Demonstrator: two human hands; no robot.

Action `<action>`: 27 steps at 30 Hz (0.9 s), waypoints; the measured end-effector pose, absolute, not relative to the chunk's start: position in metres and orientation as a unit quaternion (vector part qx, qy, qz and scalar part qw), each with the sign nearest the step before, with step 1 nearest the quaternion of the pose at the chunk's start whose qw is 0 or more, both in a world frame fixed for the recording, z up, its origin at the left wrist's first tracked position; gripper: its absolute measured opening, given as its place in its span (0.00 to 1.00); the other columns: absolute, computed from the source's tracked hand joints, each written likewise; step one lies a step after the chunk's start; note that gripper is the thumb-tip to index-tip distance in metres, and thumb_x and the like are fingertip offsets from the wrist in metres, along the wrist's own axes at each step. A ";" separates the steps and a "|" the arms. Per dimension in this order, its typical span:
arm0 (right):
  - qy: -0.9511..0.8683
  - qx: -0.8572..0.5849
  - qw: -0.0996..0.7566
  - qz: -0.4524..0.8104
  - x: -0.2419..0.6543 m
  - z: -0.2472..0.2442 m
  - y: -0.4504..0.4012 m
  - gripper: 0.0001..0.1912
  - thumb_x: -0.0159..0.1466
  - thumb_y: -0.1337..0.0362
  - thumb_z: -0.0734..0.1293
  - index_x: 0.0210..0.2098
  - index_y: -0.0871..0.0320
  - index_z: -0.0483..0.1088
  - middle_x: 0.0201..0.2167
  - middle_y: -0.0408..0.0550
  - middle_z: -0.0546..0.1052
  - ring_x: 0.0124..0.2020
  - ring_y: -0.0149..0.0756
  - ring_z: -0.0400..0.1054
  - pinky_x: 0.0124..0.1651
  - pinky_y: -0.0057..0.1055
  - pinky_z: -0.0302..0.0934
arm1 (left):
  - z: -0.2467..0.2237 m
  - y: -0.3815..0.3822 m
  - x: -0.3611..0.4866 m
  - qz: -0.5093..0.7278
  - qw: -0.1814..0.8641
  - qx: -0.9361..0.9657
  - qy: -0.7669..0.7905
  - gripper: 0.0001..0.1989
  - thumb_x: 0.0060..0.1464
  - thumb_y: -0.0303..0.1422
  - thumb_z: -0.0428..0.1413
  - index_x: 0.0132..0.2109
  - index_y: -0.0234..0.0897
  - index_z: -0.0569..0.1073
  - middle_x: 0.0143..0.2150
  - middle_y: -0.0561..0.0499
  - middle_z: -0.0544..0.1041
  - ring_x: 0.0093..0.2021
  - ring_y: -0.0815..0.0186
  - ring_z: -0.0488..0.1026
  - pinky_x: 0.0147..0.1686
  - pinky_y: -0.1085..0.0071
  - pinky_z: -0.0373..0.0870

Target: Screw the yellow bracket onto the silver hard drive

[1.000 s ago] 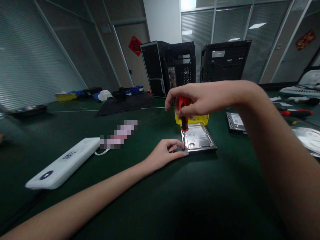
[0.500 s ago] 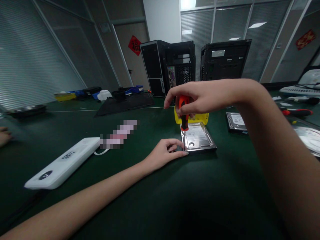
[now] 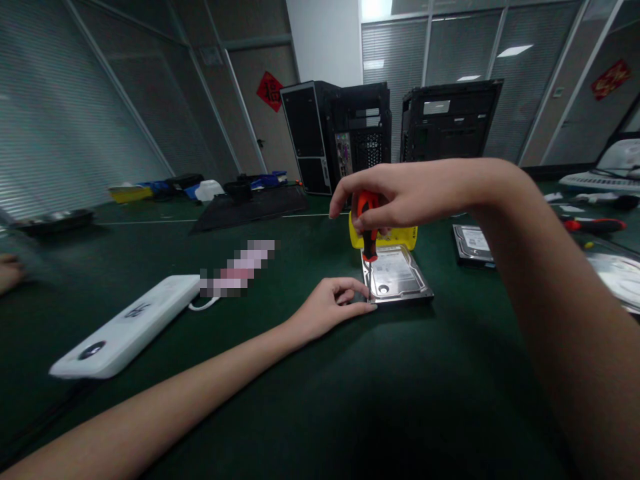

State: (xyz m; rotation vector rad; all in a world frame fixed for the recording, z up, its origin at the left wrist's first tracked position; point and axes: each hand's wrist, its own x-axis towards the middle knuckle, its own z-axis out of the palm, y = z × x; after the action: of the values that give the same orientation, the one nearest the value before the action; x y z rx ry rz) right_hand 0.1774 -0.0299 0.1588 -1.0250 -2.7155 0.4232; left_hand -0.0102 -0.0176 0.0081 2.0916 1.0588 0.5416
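Note:
A silver hard drive [image 3: 400,275] lies flat on the green table in front of me. My right hand [image 3: 380,197] grips the red and black handle of a screwdriver [image 3: 369,243] from above. The screwdriver stands nearly upright, its tip at the drive's near left corner. Thumb and fingers of my left hand [image 3: 333,303] pinch that same corner and touch it beside the tip. Any screw under the tip is too small to make out. Just behind the drive is a yellow plastic tray [image 3: 406,237], partly hidden by my right hand.
A second hard drive [image 3: 473,243] lies to the right, partly behind my forearm. A white power bank-like device [image 3: 125,327] with a cable lies left. Black computer cases [image 3: 360,133] stand at the back. Red-handled pliers [image 3: 597,225] lie far right. Another person's hand [image 3: 10,273] shows at the left edge.

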 end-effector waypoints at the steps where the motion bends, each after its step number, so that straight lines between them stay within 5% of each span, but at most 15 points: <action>1: -0.923 -0.343 0.106 0.139 0.178 0.158 -0.030 0.19 0.56 0.67 0.62 0.48 0.56 0.64 0.44 0.46 0.68 0.37 0.32 0.64 0.34 0.26 0.58 | 0.008 -0.018 -0.010 0.209 0.359 0.811 0.411 0.18 0.45 0.45 0.54 0.38 0.34 0.71 0.20 0.60 0.50 0.21 0.73 0.49 0.24 0.77 0.47; 27: -0.918 -0.355 0.105 0.143 0.176 0.158 -0.032 0.16 0.58 0.63 0.60 0.46 0.58 0.66 0.43 0.46 0.68 0.38 0.30 0.65 0.35 0.25 0.60 | 0.009 -0.019 -0.010 0.207 0.353 0.811 0.419 0.19 0.45 0.45 0.54 0.37 0.34 0.72 0.20 0.60 0.51 0.21 0.73 0.50 0.24 0.77 0.49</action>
State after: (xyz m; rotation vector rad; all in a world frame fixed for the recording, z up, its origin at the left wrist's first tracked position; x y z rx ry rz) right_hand 0.1756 -0.0322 0.1583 -1.0449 -2.7060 0.4205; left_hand -0.0095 -0.0185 0.0087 2.0975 1.0839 0.5357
